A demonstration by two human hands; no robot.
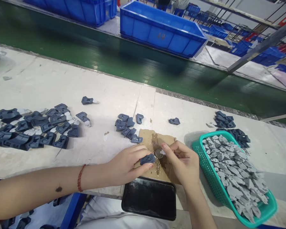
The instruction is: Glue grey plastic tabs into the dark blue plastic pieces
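My left hand pinches a dark blue plastic piece over a stained brown cardboard square. My right hand pinches a small grey insert just right of that piece, its tip at a small round glue pot on the cardboard. A teal basket of several grey inserts sits right of my right hand. Several loose dark blue pieces lie just beyond the cardboard.
A big heap of assembled blue pieces lies at the left, another blue pile behind the basket. A black phone lies at the near edge. A green conveyor belt and blue crates run behind the white table.
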